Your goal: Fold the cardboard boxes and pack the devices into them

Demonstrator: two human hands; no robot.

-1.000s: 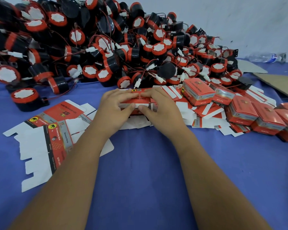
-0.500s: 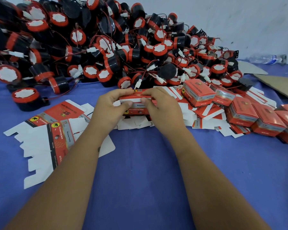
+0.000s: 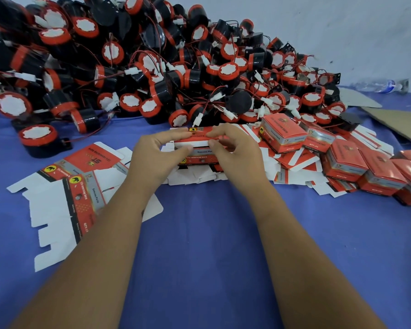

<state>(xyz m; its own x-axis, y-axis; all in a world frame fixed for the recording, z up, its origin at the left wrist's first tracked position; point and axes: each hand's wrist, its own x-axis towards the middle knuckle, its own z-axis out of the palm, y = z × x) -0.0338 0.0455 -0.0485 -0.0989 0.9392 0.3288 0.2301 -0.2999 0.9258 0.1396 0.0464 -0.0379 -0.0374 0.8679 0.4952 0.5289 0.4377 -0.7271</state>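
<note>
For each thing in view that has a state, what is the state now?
Box in hands: half folded, gripped.
Left hand: grips the box.
Right hand: grips the box.
Flat boxes: unfolded, lying flat.
Finished boxes: closed.
Devices: piled, unpacked.
Bottle: lying down.

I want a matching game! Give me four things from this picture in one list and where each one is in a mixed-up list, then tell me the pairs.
Things:
1. box being folded
2. pile of black and red devices
3. finished boxes
4. flat box blanks

Places:
A. lying on the blue cloth on the left
B. heaped at the back along the wall
C. between the left hand and the right hand, gripped by the fingers
D. sitting in a group on the right

Pairs: 1-C, 2-B, 3-D, 4-A
</note>
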